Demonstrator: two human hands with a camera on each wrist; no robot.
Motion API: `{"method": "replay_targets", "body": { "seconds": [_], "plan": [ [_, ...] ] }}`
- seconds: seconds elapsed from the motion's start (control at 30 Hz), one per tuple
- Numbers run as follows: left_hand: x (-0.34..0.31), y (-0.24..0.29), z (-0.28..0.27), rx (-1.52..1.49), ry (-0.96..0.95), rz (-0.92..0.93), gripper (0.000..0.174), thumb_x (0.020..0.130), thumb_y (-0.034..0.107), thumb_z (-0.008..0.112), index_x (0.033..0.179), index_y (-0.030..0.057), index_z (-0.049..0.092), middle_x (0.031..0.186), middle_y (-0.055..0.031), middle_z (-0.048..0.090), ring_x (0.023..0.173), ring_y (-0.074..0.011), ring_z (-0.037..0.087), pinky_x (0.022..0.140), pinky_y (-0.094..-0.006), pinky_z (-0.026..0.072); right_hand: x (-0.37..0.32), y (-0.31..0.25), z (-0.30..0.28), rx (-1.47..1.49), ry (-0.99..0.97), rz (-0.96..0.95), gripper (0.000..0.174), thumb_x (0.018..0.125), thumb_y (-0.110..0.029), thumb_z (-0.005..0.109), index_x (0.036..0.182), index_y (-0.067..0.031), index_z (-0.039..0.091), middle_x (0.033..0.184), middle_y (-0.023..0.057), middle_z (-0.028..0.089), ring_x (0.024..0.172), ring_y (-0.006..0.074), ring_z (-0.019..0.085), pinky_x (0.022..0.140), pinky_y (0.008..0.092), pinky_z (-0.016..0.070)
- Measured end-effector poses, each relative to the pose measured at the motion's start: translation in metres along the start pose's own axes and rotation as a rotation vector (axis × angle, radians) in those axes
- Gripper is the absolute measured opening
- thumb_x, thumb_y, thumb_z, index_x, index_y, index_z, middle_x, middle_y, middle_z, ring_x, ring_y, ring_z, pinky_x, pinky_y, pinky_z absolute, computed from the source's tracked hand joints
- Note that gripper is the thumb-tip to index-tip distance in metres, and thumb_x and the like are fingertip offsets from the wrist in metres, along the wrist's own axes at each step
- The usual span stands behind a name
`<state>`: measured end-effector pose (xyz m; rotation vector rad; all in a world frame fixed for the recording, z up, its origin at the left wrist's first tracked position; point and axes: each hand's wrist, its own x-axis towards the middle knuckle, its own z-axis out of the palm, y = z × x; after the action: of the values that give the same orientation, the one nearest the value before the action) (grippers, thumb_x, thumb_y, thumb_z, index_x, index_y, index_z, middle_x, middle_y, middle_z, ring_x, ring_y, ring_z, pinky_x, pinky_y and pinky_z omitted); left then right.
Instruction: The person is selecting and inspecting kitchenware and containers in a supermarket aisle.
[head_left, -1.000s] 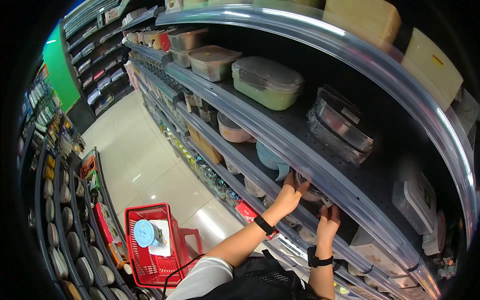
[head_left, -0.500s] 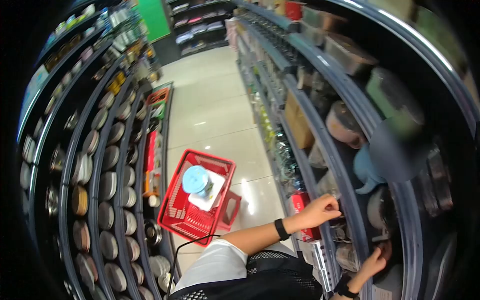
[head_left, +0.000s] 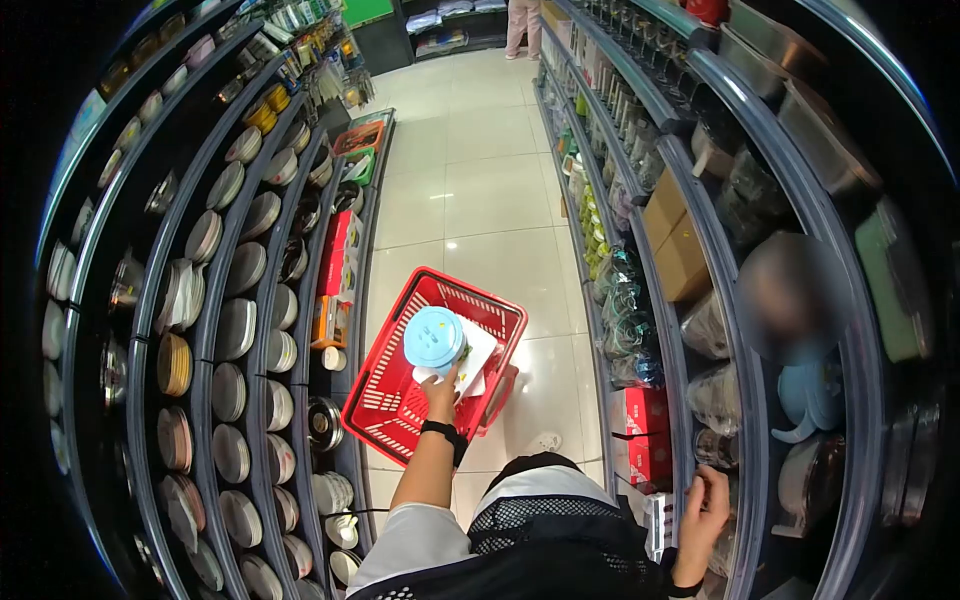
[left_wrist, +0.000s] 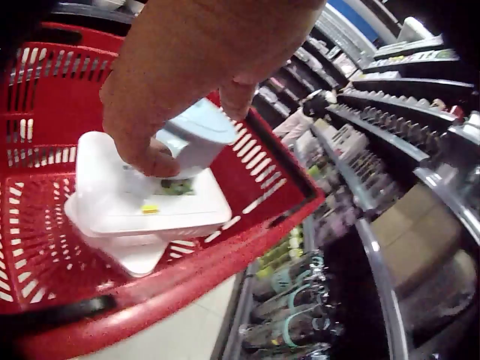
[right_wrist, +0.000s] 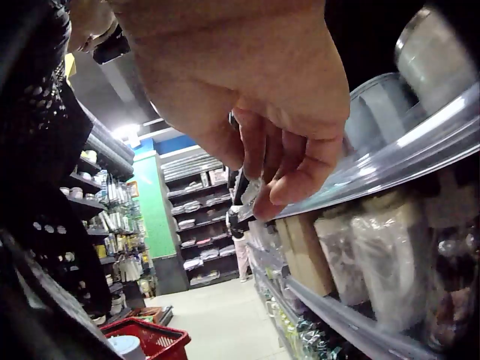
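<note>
A red shopping basket (head_left: 425, 283) stands on the aisle floor. In it are a round container with a light-blue lid (head_left: 435, 335) and a flat white box (left_wrist: 180, 214). My left hand (head_left: 438, 402) reaches down into the basket and grips the blue-lidded container, fingers and thumb at its sides; in the left wrist view the hand covers part of it. Off to the right, my right hand (head_left: 706, 508) is at the edge of the right-hand shelf, fingers loosely bent and holding nothing. Near it on the shelf are a clear-sided pot (head_left: 808, 480) and a blue container (head_left: 810, 390).
Stacked plates and bowls (head_left: 240, 325) fill the left shelves. On the right are red boxes (head_left: 645, 430), a cardboard box (head_left: 672, 235) and plastic-wrapped goods (head_left: 715, 398). Tiled floor (head_left: 500, 200) runs down the aisle. A person in pink trousers (head_left: 523, 25) stands at the far end.
My left hand has left the shelf and moved left and down into the basket, to the blue-lidded container. The right hand has drawn back from the pot. The view has turned toward the aisle.
</note>
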<state>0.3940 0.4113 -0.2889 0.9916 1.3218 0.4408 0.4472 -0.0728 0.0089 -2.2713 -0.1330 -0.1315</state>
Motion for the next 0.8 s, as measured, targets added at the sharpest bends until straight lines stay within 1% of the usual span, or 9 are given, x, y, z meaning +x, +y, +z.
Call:
{"method": "replay_targets", "body": {
  "seconds": [0.1, 0.23, 0.3, 0.33, 0.4, 0.43, 0.57, 0.73, 0.8],
  "plan": [
    [0.019, -0.01, -0.005, -0.044, -0.077, -0.139, 0.076, 0.085, 0.025, 0.083, 0.141, 0.0, 0.04, 0.119, -0.0174, 0.059, 0.099, -0.0275, 0.061, 0.069, -0.0381, 0.0555, 0.016, -0.024, 0.023, -0.013, -0.122, 0.0, 0.019, 0.093, 0.0, 0.058, 0.111, 0.0028, 0.065, 0.106, 0.0186, 0.065, 0.098, 0.0358, 0.064, 0.088, 0.0404, 0.0503],
    [0.06, -0.04, 0.011, -0.083, -0.04, -0.179, 0.066, 0.085, 0.024, 0.083, 0.134, 0.002, 0.045, 0.115, -0.0151, 0.061, 0.093, -0.026, 0.063, 0.065, -0.0365, 0.0554, 0.028, -0.033, 0.043, -0.037, -0.208, 0.002, 0.021, 0.093, -0.001, 0.059, 0.113, 0.0027, 0.064, 0.106, 0.0188, 0.065, 0.096, 0.0346, 0.064, 0.086, 0.0398, 0.0511],
    [0.07, -0.047, 0.022, -0.082, 0.206, -0.107, 0.055, 0.087, 0.023, 0.082, 0.127, 0.0042, 0.049, 0.103, -0.011, 0.063, 0.075, -0.022, 0.063, 0.056, -0.0326, 0.0518, 0.032, -0.037, 0.049, -0.027, -0.223, 0.015, 0.021, 0.094, -0.002, 0.059, 0.114, 0.0025, 0.064, 0.105, 0.0187, 0.065, 0.095, 0.0342, 0.065, 0.086, 0.0396, 0.0515],
    [0.069, -0.044, 0.021, -0.084, 0.203, -0.106, 0.055, 0.087, 0.023, 0.082, 0.127, 0.0042, 0.049, 0.103, -0.011, 0.063, 0.075, -0.022, 0.063, 0.056, -0.0326, 0.0518, 0.034, -0.04, 0.052, -0.011, -0.236, 0.028, 0.021, 0.094, -0.002, 0.059, 0.114, 0.0022, 0.064, 0.105, 0.0186, 0.065, 0.095, 0.0339, 0.065, 0.085, 0.0395, 0.0519],
    [0.07, -0.044, 0.018, -0.108, 0.053, -0.059, 0.059, 0.083, 0.018, 0.084, 0.125, -0.0042, 0.049, 0.096, -0.0129, 0.065, 0.073, -0.0169, 0.063, 0.053, -0.0312, 0.0498, 0.039, -0.044, 0.058, -0.035, -0.218, -0.016, 0.021, 0.094, -0.002, 0.059, 0.114, 0.0015, 0.065, 0.104, 0.0182, 0.065, 0.093, 0.0328, 0.066, 0.08, 0.0385, 0.0534],
    [0.072, -0.046, 0.019, -0.091, 0.044, -0.019, 0.044, 0.087, 0.019, 0.08, 0.12, -0.0027, 0.06, 0.096, -0.0082, 0.068, 0.076, -0.0152, 0.064, 0.057, -0.0306, 0.0502, 0.04, -0.045, 0.06, -0.032, -0.226, -0.016, 0.021, 0.095, -0.002, 0.059, 0.114, 0.0013, 0.065, 0.105, 0.0182, 0.065, 0.093, 0.0324, 0.066, 0.078, 0.0382, 0.0539],
    [0.077, -0.05, 0.008, -0.134, -0.222, 0.038, 0.024, 0.097, 0.015, 0.07, 0.115, 0.0006, 0.065, 0.097, -0.0027, 0.069, 0.08, -0.0119, 0.062, 0.065, -0.028, 0.0507, 0.041, -0.047, 0.066, -0.01, -0.275, 0.025, 0.02, 0.094, -0.003, 0.06, 0.114, 0.0009, 0.065, 0.105, 0.0179, 0.065, 0.089, 0.0306, 0.067, 0.072, 0.0362, 0.0548],
    [0.019, 0.0, 0.0, -0.248, -0.193, -0.001, 0.016, 0.097, 0.015, 0.07, 0.107, 0.0022, 0.067, 0.092, -0.0002, 0.067, 0.074, -0.0086, 0.059, 0.066, -0.0246, 0.0495, 0.039, -0.044, 0.067, -0.029, -0.246, -0.06, 0.021, 0.093, -0.002, 0.061, 0.114, -0.0001, 0.065, 0.107, 0.0169, 0.065, 0.087, 0.0294, 0.068, 0.073, 0.0345, 0.0556],
    [0.007, 0.019, -0.011, -0.011, -0.302, 0.152, 0.013, 0.099, 0.016, 0.068, 0.106, 0.0052, 0.066, 0.097, -0.0016, 0.067, 0.084, -0.0109, 0.063, 0.074, -0.0256, 0.0538, 0.035, -0.045, 0.065, 0.036, -0.284, -0.008, 0.023, 0.092, -0.002, 0.063, 0.116, -0.0011, 0.065, 0.11, 0.0163, 0.065, 0.087, 0.0285, 0.068, 0.074, 0.0346, 0.0558]
  ]
}}
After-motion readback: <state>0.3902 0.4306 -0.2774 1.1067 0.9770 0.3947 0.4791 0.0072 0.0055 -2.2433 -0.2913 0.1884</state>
